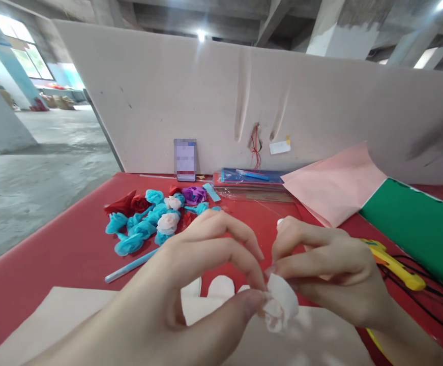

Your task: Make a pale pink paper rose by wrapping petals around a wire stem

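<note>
Both my hands meet low in the centre, close to the camera. My left hand (190, 274) pinches a small pale pink paper flower (280, 302) between thumb and fingers. My right hand (328, 269) has its fingers curled and pressed onto the same flower from the right. Pale cut paper petals (221, 287) lie on the sheet just below my left fingers. Further back on the red table (72, 249) is a heap of finished paper flowers (156, 218) in turquoise, red, white and purple.
A light blue stick (129, 265) lies left of my hands. A yellow glue gun (392, 267) with black cable sits at the right. Pink paper (331, 185) and green paper (419, 223) lie behind it. A board wall (213, 101) backs the table, with a phone (185, 160) leaning on it.
</note>
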Tool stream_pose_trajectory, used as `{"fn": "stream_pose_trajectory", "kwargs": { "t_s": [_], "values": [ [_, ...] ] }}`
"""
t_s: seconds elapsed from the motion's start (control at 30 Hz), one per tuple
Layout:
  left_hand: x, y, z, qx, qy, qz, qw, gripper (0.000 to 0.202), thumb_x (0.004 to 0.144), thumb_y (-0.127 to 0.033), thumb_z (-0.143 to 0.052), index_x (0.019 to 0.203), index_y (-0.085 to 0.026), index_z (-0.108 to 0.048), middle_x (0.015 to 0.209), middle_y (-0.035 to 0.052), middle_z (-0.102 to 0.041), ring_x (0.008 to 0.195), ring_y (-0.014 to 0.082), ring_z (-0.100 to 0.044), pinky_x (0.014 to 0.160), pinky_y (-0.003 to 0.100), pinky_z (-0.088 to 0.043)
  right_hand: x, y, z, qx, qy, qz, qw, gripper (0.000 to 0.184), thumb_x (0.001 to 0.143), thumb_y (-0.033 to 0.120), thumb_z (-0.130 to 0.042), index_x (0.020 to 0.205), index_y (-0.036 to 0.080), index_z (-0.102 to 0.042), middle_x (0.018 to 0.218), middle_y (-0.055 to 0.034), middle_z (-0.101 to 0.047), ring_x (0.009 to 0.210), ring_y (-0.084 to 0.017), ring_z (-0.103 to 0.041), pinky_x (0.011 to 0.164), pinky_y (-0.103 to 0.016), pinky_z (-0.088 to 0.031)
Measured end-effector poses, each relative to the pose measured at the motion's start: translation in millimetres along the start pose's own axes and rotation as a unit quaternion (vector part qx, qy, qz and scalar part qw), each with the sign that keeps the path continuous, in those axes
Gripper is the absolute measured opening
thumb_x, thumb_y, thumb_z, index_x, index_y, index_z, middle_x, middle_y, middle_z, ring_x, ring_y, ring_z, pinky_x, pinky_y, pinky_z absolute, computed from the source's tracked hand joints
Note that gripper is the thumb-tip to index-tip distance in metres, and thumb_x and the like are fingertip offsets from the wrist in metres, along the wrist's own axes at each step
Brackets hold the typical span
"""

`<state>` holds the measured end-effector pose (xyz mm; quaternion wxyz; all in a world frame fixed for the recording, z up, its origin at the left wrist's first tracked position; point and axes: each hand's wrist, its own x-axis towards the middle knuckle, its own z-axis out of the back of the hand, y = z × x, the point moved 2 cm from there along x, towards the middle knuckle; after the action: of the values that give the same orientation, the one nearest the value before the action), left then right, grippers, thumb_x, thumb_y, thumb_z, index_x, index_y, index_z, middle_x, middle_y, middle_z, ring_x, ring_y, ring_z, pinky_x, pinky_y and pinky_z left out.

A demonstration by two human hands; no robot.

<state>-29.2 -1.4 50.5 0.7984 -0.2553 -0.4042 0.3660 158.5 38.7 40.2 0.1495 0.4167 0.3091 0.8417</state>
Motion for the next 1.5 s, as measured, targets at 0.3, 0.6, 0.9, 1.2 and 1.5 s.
{"fn": "stream_pose_trajectory", "kwargs": {
  "t_s": [0.3,0.6,0.9,1.2,1.5],
  "values": [
    [3.4,3.2,-2.7,-0.002,0.009,0.014,1.0,0.021,0.077,-0.011,-0.054,0.07,-0.03,-0.061,0.083,-0.0084,-0.061,0.078,0.0075,-0.061,0.067,0.011,-0.05,0.3,-2.9,-2.7,0.008,0.022,-0.027,0.999,0.015,0.081,0.01,-0.062,0.088,0.018,-0.072,0.078,-0.0029,-0.063,0.073,-0.012,-0.058,0.065,-0.025,-0.049],
    [4.2,3.0,0.1,0.004,0.084,0.028,0.996,0.019,0.08,-0.01,-0.058,0.077,-0.029,-0.057,0.091,-0.007,-0.058,0.089,0.0086,-0.058,0.079,0.013,-0.049,3.0,1.5,-5.0,-0.013,0.039,-0.023,0.999,0.01,0.08,0.009,-0.063,0.082,0.013,-0.073,0.075,-0.0038,-0.063,0.067,-0.01,-0.057,0.059,-0.019,-0.047],
    [-5.3,-9.0,1.0,-0.087,0.048,0.033,0.994,0.011,0.087,-0.017,-0.049,0.082,-0.027,-0.052,0.092,-0.0036,-0.056,0.093,0.0145,-0.054,0.084,0.02,-0.046,1.7,-14.3,2.3,0.104,-0.003,-0.079,0.991,0.012,0.08,0.015,-0.066,0.085,0.02,-0.075,0.074,-0.0013,-0.059,0.066,-0.01,-0.056,0.057,-0.021,-0.046],
    [4.0,10.8,-0.9,-0.033,0.084,0.103,0.991,0.014,0.092,-0.033,-0.045,0.1,-0.041,-0.052,0.101,-0.0131,-0.058,0.094,0.0095,-0.054,0.075,0.01,-0.044,-0.8,-19.1,1.0,0.165,0.032,-0.048,0.985,0.015,0.083,0.019,-0.063,0.093,0.023,-0.074,0.077,-0.002,-0.057,0.07,-0.012,-0.055,0.062,-0.024,-0.047],
    [1.4,13.8,-4.1,-0.152,0.125,0.181,0.964,0.023,0.087,-0.045,-0.049,0.079,-0.025,-0.06,0.074,-0.0035,-0.06,0.074,0.0143,-0.055,0.064,0.021,-0.045,-0.7,-17.3,-2.7,0.158,0.039,-0.044,0.986,0.014,0.083,0.021,-0.064,0.091,0.02,-0.075,0.074,-0.0028,-0.058,0.067,-0.011,-0.052,0.061,-0.025,-0.048]
  ]
}}
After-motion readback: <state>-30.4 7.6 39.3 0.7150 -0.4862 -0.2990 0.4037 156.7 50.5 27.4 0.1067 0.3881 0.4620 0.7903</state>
